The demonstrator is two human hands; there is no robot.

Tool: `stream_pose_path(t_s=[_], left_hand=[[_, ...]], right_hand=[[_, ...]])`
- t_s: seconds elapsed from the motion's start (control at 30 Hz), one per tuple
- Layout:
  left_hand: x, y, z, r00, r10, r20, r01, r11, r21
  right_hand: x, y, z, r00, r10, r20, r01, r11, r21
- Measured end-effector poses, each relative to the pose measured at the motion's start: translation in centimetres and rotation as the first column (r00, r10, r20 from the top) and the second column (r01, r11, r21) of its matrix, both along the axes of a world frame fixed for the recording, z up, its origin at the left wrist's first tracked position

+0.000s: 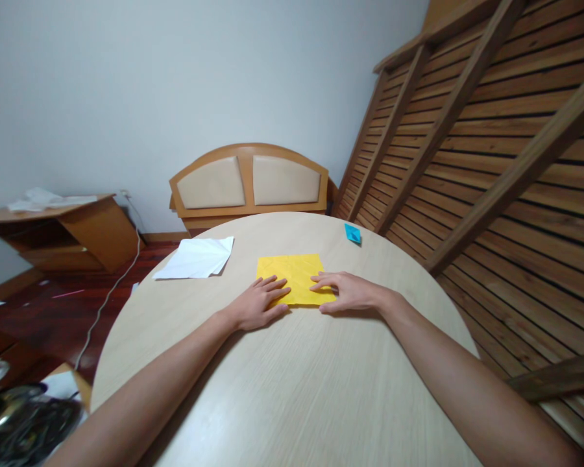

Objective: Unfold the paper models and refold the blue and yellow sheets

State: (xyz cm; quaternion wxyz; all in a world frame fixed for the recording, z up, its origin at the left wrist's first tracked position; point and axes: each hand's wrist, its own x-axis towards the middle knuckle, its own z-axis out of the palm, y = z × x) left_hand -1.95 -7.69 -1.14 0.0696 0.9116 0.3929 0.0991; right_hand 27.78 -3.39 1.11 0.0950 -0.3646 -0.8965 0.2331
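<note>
I press my left hand (259,303) and right hand (345,293), both flat and open, on the creased square yellow paper sheet (292,275). It lies unfolded on the round pale wooden counter (292,389). A small folded blue paper piece (353,233) sits at one o'clock.

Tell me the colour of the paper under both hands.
Yellow paper, plain, clearest in the head view.

Soft even light, faint shadows (edges bend outward)
</note>
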Motion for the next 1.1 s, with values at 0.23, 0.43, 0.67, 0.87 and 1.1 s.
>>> stream_pose_path(t_s=[0.23, 0.43, 0.67, 0.87, 1.1], left_hand=[[-0.09, 0.19, -0.17, 1.000, -0.019, 0.024, 0.019, 0.999, 0.035], [0.02, 0.22, -0.06, 1.000, -0.018, 0.013, 0.017, 0.998, 0.060], [-0.05, 0.28, -0.17, 0.999, -0.016, 0.031, 0.014, 0.998, 0.057], [-0.06, 0.25, -0.10, 1.000, -0.016, 0.024, 0.015, 0.998, 0.060], [0.07, 0.22, 0.05, 0.998, -0.033, 0.046, 0.030, 0.997, 0.065]], right_hand=[[0.00, -0.06, 0.12, 1.000, 0.001, -0.018, -0.001, 1.000, -0.006], [0.10, 0.01, -0.01, 0.999, -0.003, -0.037, 0.002, 1.000, -0.025], [-0.07, -0.09, 0.00, 1.000, -0.009, -0.030, 0.008, 1.000, -0.015], [-0.05, -0.19, 0.22, 0.999, -0.004, -0.045, 0.004, 1.000, -0.013], [0.00, -0.56, 0.77, 0.998, 0.014, -0.067, -0.016, 0.999, -0.030]])
